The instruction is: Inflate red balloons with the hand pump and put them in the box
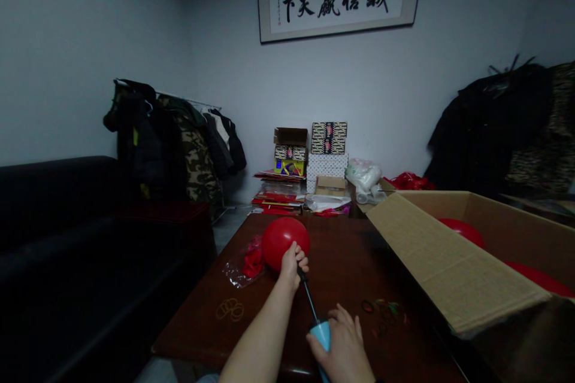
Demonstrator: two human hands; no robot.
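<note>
Below the frame's centre, the left hand (293, 264) closed its fingers around the blue pump's (320, 335) black end, against the red balloon (284, 238); at bottom centre, the right hand (347, 347) gripped the barrel.

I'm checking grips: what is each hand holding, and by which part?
Left hand: red balloon and pump's black end, where they meet. Right hand: pump's blue barrel.

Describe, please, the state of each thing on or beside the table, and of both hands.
Balloon: inflated; neck hidden
Pump: rod drawn out
Box: open, red balloons inside
Clear plastic: crumpled
Yellow bands: loose
Dark bands: loose
Left hand: closed at balloon and pump's black end
Right hand: around pump's blue body
</note>
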